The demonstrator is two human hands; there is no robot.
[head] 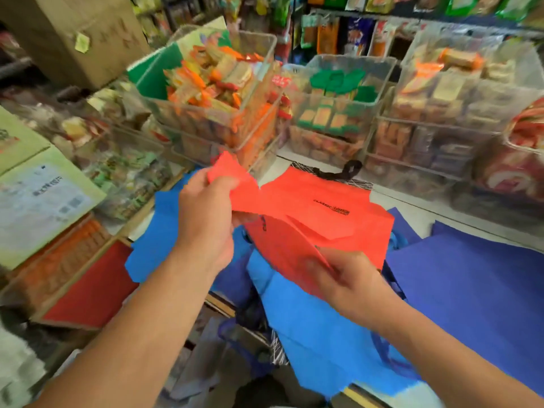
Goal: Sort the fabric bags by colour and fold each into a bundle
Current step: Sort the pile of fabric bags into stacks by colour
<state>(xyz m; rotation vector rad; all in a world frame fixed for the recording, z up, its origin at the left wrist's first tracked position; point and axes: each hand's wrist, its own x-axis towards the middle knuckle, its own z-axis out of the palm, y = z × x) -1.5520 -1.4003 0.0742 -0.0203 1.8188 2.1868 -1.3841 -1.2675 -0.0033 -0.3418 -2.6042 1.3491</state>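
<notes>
both hands hold the red bag (318,213) up over the counter: the right hand (350,285) pinches its near edge, the left hand (206,213) grips its far corner. light blue bags (321,328) lie beneath, darker blue bags (471,278) to the right, clear snack bins (338,113) crowding the white counter (412,201) behind.
</notes>
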